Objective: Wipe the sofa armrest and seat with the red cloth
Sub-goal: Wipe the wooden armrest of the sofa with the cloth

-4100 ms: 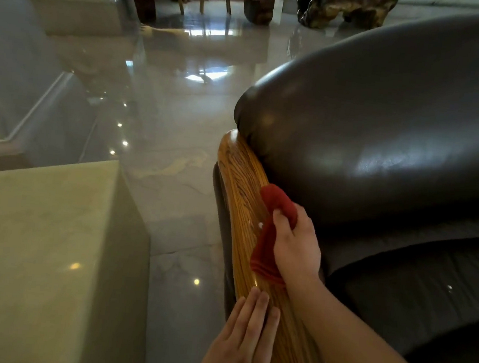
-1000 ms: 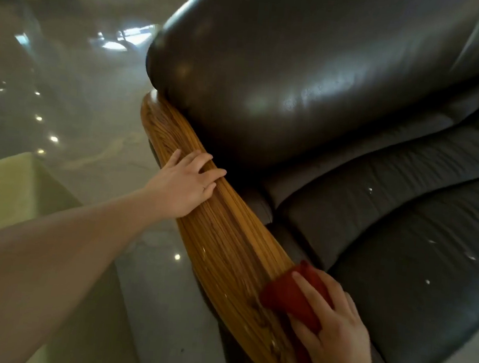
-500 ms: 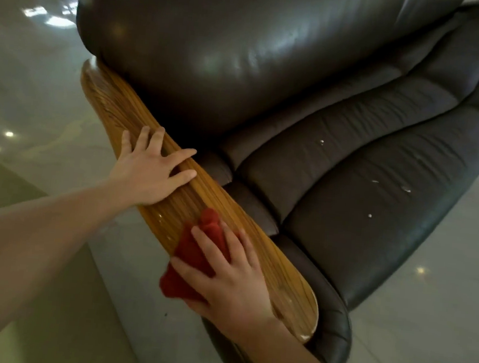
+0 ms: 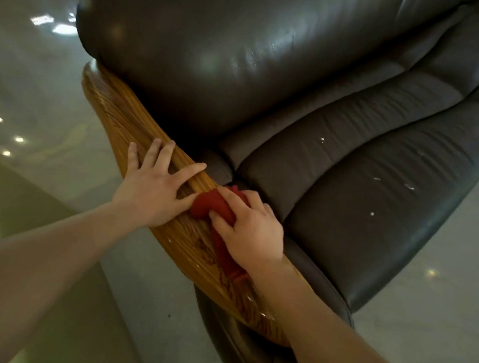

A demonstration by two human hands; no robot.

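Dark grey leather sofa (image 4: pixel 377 194): seat shows white specks, looks unwiped. Glossy wooden armrest (image 4: pixel 116 111): left hand (image 4: pixel 152 193) flat, fingers spread, bracing. Right hand (image 4: pixel 253 235) grips bunched red cloth (image 4: pixel 209 204) mid-armrest, inner edge. Flatten cloth, stroke along grain.

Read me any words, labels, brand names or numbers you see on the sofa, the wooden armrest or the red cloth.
None: no text can be read anywhere in the view.
The red cloth, the wooden armrest and the dark sofa seat are unmarked.
The white specks on the seat are flecks, not letters.
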